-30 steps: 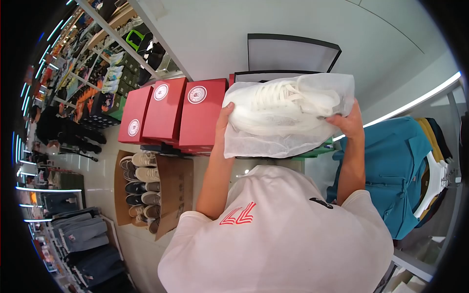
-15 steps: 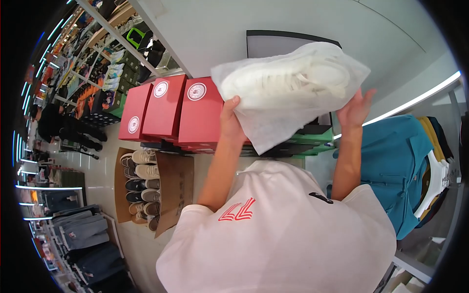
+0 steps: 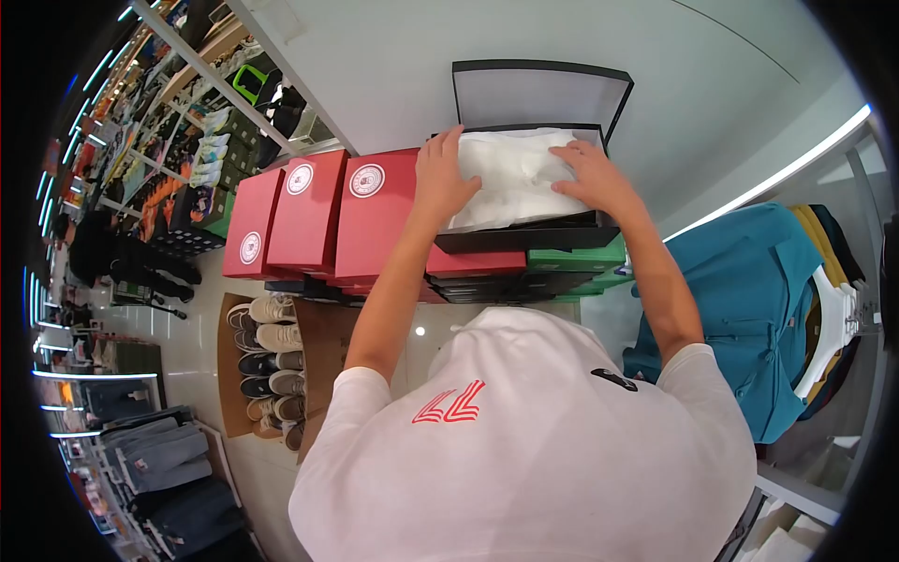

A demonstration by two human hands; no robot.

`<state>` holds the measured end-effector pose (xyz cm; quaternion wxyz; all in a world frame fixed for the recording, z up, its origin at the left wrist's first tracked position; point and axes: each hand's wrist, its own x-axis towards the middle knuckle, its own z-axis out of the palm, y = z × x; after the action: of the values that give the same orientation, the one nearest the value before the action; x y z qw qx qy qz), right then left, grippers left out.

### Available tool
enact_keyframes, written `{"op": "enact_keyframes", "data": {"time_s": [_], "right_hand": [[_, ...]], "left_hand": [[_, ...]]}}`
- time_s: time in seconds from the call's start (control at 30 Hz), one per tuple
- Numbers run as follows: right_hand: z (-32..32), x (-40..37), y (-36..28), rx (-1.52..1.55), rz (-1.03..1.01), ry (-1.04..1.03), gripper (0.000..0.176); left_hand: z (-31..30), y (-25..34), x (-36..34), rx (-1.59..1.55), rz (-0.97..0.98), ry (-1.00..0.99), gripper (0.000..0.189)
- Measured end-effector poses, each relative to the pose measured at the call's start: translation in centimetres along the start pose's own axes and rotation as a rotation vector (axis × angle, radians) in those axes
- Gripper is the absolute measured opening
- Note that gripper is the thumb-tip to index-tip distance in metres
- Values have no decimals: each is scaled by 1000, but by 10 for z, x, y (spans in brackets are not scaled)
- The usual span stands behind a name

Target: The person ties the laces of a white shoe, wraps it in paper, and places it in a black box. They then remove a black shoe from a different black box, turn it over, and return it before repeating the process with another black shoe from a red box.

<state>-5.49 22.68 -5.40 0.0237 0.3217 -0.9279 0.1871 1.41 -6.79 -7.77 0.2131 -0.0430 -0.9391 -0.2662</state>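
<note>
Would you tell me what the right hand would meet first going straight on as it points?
The right hand rests on the bag; going on across it, it would likely meet the raised lid, though depth is unclear.

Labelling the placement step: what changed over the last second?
The bagged shoes, held up in both hands a second ago, have come down into the open black box. The left hand and right hand have let go of their grasp and now lie flat on top of the bag. Unchanged: the raised lid, the red boxes and the carton of shoes.
</note>
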Motion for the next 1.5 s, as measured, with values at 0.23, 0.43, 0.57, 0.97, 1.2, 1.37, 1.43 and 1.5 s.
{"op": "enact_keyframes", "data": {"time_s": [0.23, 0.43, 0.57, 0.97, 1.2, 1.37, 1.43, 1.5], "right_hand": [[-14, 34, 10, -49, 105, 389, 45], [-53, 81, 37, -160, 610, 762, 52], [-40, 97, 93, -40, 695, 479, 56], [-68, 21, -9, 259, -5, 879, 47], [-22, -102, -37, 352, 44, 633, 50], [8, -109, -24, 360, 215, 729, 28], [5, -102, -24, 340, 320, 698, 27], [8, -92, -18, 321, 422, 665, 26]], "left_hand": [[7, -13, -6, -30, 91, -125, 50], [-2, -15, -4, -579, -194, -22, 59], [-10, -23, 10, -571, -244, 91, 70], [-61, 1, 40, -893, -385, 271, 68], [-21, 17, -97, -778, -355, 286, 44], [-6, 32, -115, -868, -559, 262, 47], [-2, 26, -114, -872, -515, 271, 46], [-1, 25, -113, -872, -492, 288, 44]]}}
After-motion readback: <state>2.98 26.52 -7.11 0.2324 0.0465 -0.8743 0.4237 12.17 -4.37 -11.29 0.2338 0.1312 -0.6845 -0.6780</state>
